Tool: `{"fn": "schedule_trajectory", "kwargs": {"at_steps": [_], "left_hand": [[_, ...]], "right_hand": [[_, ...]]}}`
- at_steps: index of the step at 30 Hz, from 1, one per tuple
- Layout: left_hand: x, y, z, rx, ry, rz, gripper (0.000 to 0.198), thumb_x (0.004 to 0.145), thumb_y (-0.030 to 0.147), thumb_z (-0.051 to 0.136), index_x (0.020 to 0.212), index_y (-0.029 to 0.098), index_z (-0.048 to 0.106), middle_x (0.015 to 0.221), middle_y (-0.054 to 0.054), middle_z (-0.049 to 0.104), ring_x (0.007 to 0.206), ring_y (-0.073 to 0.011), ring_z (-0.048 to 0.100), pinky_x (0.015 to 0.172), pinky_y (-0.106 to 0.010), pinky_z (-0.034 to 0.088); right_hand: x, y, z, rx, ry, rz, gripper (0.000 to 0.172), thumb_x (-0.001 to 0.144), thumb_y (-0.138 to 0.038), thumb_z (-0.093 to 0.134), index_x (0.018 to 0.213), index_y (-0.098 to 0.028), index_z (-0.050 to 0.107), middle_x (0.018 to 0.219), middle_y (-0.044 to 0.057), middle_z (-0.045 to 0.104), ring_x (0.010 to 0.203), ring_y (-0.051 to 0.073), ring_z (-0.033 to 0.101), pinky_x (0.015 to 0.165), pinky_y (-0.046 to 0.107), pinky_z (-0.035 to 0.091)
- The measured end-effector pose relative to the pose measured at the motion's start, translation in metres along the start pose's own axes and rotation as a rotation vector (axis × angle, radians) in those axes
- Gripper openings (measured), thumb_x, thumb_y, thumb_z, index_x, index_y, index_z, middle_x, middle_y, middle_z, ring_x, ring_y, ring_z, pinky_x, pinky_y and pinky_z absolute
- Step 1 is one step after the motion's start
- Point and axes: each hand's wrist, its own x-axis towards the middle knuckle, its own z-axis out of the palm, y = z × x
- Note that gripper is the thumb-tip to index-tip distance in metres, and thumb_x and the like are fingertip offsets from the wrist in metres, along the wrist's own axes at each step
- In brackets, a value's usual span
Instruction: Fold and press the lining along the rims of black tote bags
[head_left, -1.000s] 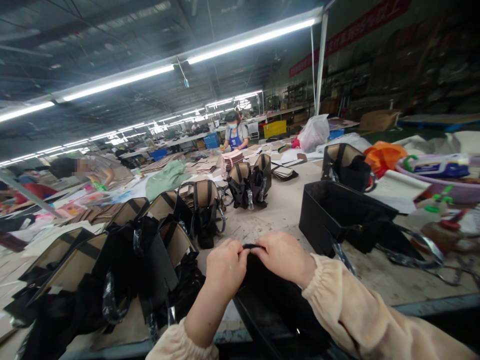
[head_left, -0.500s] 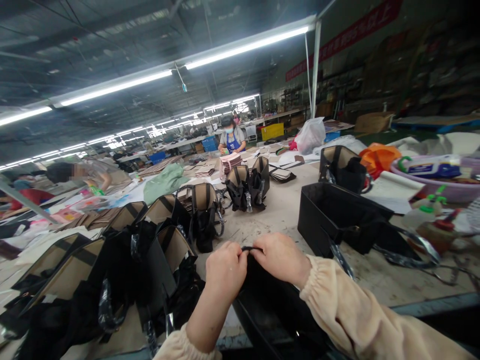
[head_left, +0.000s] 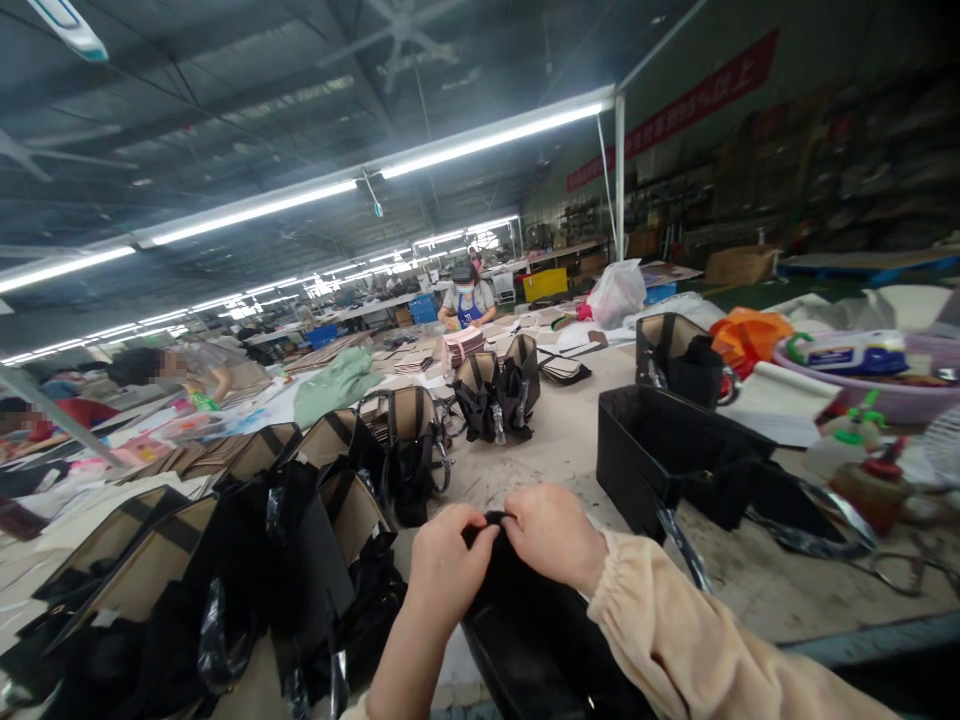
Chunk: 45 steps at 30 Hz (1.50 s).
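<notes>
A black bag [head_left: 536, 635] with a smooth, slightly shiny side rises from the table's front edge, its lower part cut off by the frame. My left hand [head_left: 448, 562] is closed on the top edge of this bag, thumb and forefinger on either side of the black material. Close beside it, my right hand [head_left: 553, 535] pinches the same edge, fingertips curled over it. What lies under the right fingers is hidden. To the right stands another black bag [head_left: 637, 460], open at the top, its plastic-wrapped handle lying on the table.
Several unfinished black bags with tan inner panels [head_left: 169, 550] crowd the left side. Two small bags [head_left: 480, 395] stand further back. At right are a purple basin [head_left: 832, 385], a spray bottle [head_left: 851, 435] and scissors [head_left: 896, 575]. A co-worker [head_left: 466, 300] is across the table.
Both hands have shifted slightly down in view and remain on the bag's edge. The left thumb and forefinger look a little further apart. The camera has tilted up slightly.
</notes>
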Motion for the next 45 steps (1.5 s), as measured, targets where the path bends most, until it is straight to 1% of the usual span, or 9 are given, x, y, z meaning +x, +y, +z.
{"fn": "schedule_trajectory", "kwargs": {"at_steps": [4, 8, 11, 19, 27, 33, 36, 40, 45], "left_hand": [[-0.021, -0.014, 0.001, -0.502, 0.074, -0.082, 0.035, 0.08, 0.032, 0.058, 0.113, 0.022, 0.053, 0.119, -0.006, 0.061, 0.109, -0.0194, 0.058, 0.096, -0.033, 0.044], [-0.032, -0.02, 0.005, -0.519, 0.035, -0.141, 0.046, 0.078, 0.028, 0.06, 0.121, 0.023, 0.045, 0.125, -0.006, 0.057, 0.115, -0.0202, 0.054, 0.101, -0.036, 0.041], [-0.029, -0.018, 0.004, -0.482, 0.006, -0.135, 0.041, 0.077, 0.023, 0.058, 0.117, 0.025, 0.047, 0.119, -0.004, 0.059, 0.11, -0.0187, 0.057, 0.096, -0.035, 0.043], [-0.022, -0.017, -0.009, -0.237, -0.042, -0.035, 0.012, 0.075, 0.02, 0.058, 0.086, 0.025, 0.061, 0.088, 0.004, 0.066, 0.086, -0.0157, 0.059, 0.079, -0.029, 0.043], [-0.024, -0.016, -0.007, -0.083, 0.041, -0.027, 0.009, 0.077, 0.023, 0.058, 0.08, 0.026, 0.067, 0.087, 0.002, 0.068, 0.083, -0.0167, 0.061, 0.076, -0.028, 0.04], [-0.023, -0.016, -0.002, -0.002, 0.076, -0.052, 0.016, 0.08, 0.031, 0.056, 0.071, 0.023, 0.066, 0.078, 0.0, 0.068, 0.077, -0.0177, 0.061, 0.067, -0.028, 0.038], [-0.022, -0.015, 0.002, 0.042, 0.118, -0.077, 0.018, 0.081, 0.031, 0.053, 0.072, 0.022, 0.066, 0.078, -0.002, 0.068, 0.076, -0.0185, 0.061, 0.065, -0.028, 0.036], [-0.022, -0.013, 0.006, 0.091, 0.15, -0.107, 0.017, 0.081, 0.028, 0.052, 0.072, 0.021, 0.065, 0.077, -0.002, 0.068, 0.075, -0.0195, 0.062, 0.062, -0.029, 0.035], [-0.021, -0.012, 0.007, 0.109, 0.149, -0.129, 0.016, 0.08, 0.027, 0.052, 0.071, 0.02, 0.064, 0.076, -0.003, 0.067, 0.073, -0.0197, 0.062, 0.059, -0.029, 0.033]], "right_hand": [[-0.005, 0.003, 0.001, 0.001, 0.004, 0.018, 0.023, 0.083, -0.027, 0.045, 0.072, -0.02, 0.065, 0.077, 0.005, 0.07, 0.075, 0.019, 0.065, 0.062, 0.028, 0.04], [-0.008, 0.002, 0.006, -0.013, 0.06, -0.004, 0.022, 0.083, -0.026, 0.046, 0.069, -0.021, 0.062, 0.075, 0.002, 0.069, 0.071, 0.017, 0.063, 0.06, 0.028, 0.036], [-0.008, 0.0, 0.009, -0.018, 0.073, -0.021, 0.022, 0.083, -0.025, 0.046, 0.067, -0.021, 0.06, 0.073, 0.001, 0.067, 0.067, 0.015, 0.06, 0.059, 0.028, 0.033], [-0.008, -0.004, 0.008, -0.048, 0.028, -0.002, 0.024, 0.084, -0.027, 0.044, 0.061, -0.021, 0.051, 0.065, -0.001, 0.061, 0.063, 0.013, 0.055, 0.058, 0.028, 0.029], [-0.01, -0.009, 0.006, -0.078, 0.007, -0.02, 0.024, 0.085, -0.026, 0.044, 0.062, -0.021, 0.049, 0.066, -0.001, 0.06, 0.065, 0.014, 0.055, 0.061, 0.027, 0.03], [-0.007, -0.006, 0.003, -0.1, -0.013, -0.049, 0.026, 0.086, -0.028, 0.044, 0.064, -0.021, 0.056, 0.068, -0.001, 0.063, 0.067, 0.015, 0.058, 0.061, 0.027, 0.034], [-0.007, -0.003, -0.001, -0.035, -0.046, -0.074, 0.024, 0.086, -0.033, 0.047, 0.073, -0.022, 0.064, 0.072, 0.001, 0.065, 0.07, 0.016, 0.06, 0.064, 0.027, 0.038], [-0.005, 0.004, -0.006, 0.118, -0.084, -0.103, 0.03, 0.081, -0.042, 0.055, 0.102, -0.023, 0.066, 0.081, 0.001, 0.068, 0.074, 0.017, 0.061, 0.069, 0.028, 0.043], [0.002, 0.01, -0.002, 0.23, -0.11, -0.133, 0.028, 0.082, -0.04, 0.056, 0.102, -0.024, 0.067, 0.081, 0.001, 0.068, 0.071, 0.016, 0.06, 0.068, 0.027, 0.045]]}}
